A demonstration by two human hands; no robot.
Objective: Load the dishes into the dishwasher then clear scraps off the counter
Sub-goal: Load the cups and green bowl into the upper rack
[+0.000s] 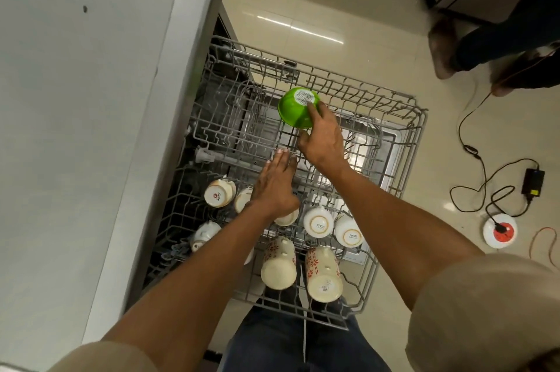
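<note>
A green bowl [295, 109] sits upside down in the far middle of the pulled-out grey wire dishwasher rack [403, 141], a barcode label on its base. My right hand [322, 136] grips the bowl's near right side, fingers over the base and thumb below. My left hand [274, 182] hovers flat over the rack's middle with straight fingers, holding nothing. Several cream cups [318, 224] and two red-patterned mugs [322, 276] stand upside down in the near half of the rack.
The white counter [75, 129] runs along the left, a small dark speck on it. Black and orange cables, a power adapter [533, 182] and a round white socket [500, 230] lie on the tiled floor at right. Another person's feet [445, 47] stand at the far right.
</note>
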